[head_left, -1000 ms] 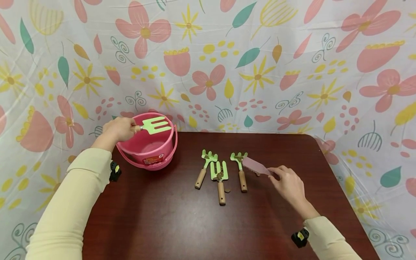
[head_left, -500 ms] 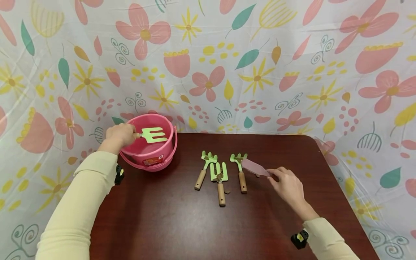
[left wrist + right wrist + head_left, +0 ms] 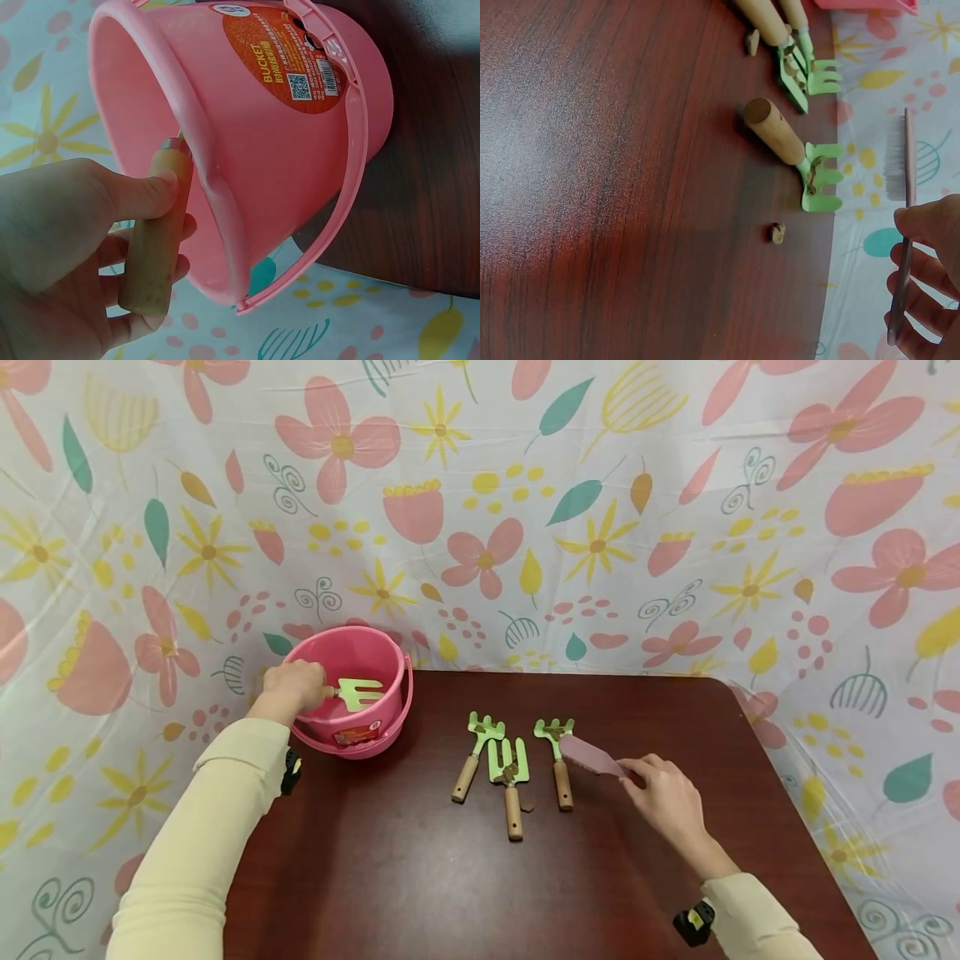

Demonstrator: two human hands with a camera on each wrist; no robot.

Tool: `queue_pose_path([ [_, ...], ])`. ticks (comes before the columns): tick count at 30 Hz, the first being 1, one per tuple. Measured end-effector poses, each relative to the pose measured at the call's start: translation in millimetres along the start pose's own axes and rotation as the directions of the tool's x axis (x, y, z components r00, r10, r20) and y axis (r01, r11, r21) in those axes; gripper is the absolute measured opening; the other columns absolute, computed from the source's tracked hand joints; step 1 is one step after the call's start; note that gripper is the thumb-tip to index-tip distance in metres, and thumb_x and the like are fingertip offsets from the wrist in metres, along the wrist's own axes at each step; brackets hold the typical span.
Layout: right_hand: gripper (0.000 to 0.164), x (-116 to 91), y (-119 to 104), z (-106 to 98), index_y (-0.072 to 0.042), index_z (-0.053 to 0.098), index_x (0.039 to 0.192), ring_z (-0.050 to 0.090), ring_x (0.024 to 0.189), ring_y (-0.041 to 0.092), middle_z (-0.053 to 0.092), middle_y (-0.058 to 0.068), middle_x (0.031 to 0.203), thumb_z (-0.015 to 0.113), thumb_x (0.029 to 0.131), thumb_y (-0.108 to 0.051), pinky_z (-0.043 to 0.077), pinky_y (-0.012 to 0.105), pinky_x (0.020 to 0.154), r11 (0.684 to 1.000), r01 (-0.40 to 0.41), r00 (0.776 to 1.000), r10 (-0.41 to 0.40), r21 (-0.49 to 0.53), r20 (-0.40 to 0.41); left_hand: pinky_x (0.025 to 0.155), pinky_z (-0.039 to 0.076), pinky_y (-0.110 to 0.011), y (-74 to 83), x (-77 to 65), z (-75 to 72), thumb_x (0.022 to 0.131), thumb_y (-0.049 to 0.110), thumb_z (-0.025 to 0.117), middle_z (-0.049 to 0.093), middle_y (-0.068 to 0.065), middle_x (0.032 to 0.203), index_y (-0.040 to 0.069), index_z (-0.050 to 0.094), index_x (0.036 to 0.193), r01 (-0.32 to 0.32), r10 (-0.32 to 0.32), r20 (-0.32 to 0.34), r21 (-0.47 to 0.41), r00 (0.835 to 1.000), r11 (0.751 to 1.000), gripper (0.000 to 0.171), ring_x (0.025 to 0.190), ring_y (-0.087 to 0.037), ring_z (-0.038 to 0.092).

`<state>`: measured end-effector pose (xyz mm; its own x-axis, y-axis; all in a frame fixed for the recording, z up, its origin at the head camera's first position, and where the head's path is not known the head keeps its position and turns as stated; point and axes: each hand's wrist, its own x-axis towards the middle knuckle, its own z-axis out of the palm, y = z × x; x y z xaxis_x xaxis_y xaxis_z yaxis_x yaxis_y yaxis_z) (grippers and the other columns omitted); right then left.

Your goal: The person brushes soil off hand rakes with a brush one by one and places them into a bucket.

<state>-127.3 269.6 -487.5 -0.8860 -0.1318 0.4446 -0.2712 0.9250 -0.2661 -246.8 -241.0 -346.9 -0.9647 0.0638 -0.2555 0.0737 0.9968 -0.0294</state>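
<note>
My left hand [image 3: 294,687] grips the wooden handle [image 3: 154,232] of a green garden fork [image 3: 358,693]. The fork's tines lie within the mouth of a pink bucket [image 3: 321,723]; in the left wrist view the bucket's rim hides them. Over at the right, my right hand [image 3: 667,797] pinches a pink brush [image 3: 588,755] with pale bristles [image 3: 895,166], held above the table. Just left of the brush lies a green hand rake [image 3: 562,785] with brown bits on its head. Another fork [image 3: 513,814] and a second rake [image 3: 466,778] lie further left, brown bits on them too.
Loose brown clumps lie on the dark wooden table [image 3: 420,877], one beside the right-hand rake, a clump [image 3: 778,233], and another near the middle fork's handle. The bucket's handle [image 3: 407,689] hangs down its side. A flowered cloth [image 3: 480,460] hangs behind the table.
My left hand has lowered the garden fork from above the bucket's rim into its mouth, shifting slightly right. The right hand and brush have stayed almost still.
</note>
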Motion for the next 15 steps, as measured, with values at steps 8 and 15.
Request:
queue_pose_path([
  [8, 0.026, -1.5, 1.2, -1.4, -0.016, 0.072, 0.097, 0.052, 0.062, 0.017, 0.064, 0.003, 0.085, 0.076, 0.071, -0.016, 0.032, 0.025, 0.042, 1.000, 0.000, 1.000, 0.000, 0.001, 0.002, 0.076, 0.042, -0.050, 4.2, 2.5, 1.0, 0.087, 0.028, 0.061, 0.059, -0.015, 0.088, 0.000, 0.063, 0.102, 0.015, -0.016, 0.039, 0.023, 0.999, 1.000, 0.033, 0.083, -0.030, 0.054],
  [15, 0.026, -2.2, 1.8, -2.3, -0.015, 0.072, 0.096, 0.051, 0.060, 0.017, 0.065, 0.002, 0.085, 0.077, 0.071, -0.015, 0.031, 0.025, 0.041, 1.000, -0.007, 1.000, 0.007, -0.002, 0.002, 0.072, 0.045, -0.049, 6.1, 5.6, 5.1, 0.085, 0.028, 0.063, 0.059, -0.016, 0.090, 0.000, 0.063, 0.102, 0.001, -0.003, 0.042, 0.035, 0.999, 0.999, 0.033, 0.082, -0.031, 0.054],
])
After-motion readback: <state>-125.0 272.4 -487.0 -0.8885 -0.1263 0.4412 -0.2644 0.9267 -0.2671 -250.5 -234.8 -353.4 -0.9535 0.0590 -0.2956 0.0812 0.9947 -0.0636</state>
